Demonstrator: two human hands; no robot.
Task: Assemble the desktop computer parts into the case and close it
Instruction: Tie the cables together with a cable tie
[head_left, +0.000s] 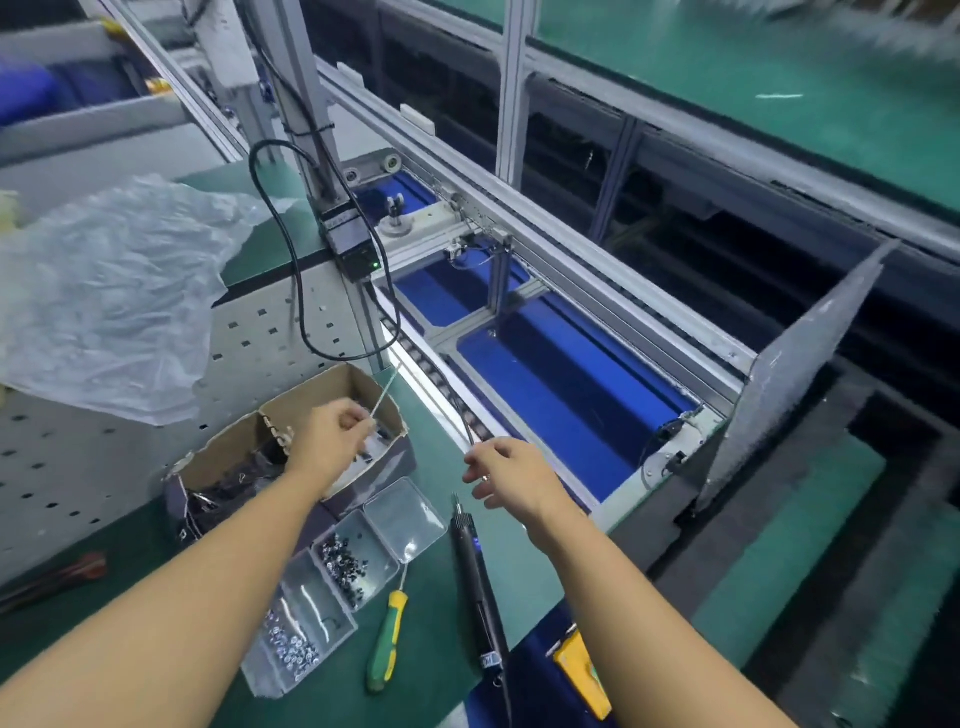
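Green surface (431, 462) next to a blue conveyor belt (561, 395) and green floor (779, 78): left hand (332, 436) pinches a white tie (384, 389) over the cardboard box (322, 376), right hand (511, 467) pinches a dark strip (467, 428), and the perforated grey case (260, 332) lies far left, partly under a plastic bag (104, 291).

A single wide-angle view from the person's head looks forward and down over the worktop (431, 597). It sits near enough that both forearms enter from the bottom edge and the thin white strip (383, 397) in the left hand (332, 441) shows clearly. The frame is tilted, so the conveyor (545, 374) runs from upper left to lower right. The blurred upper right is perhaps floor.
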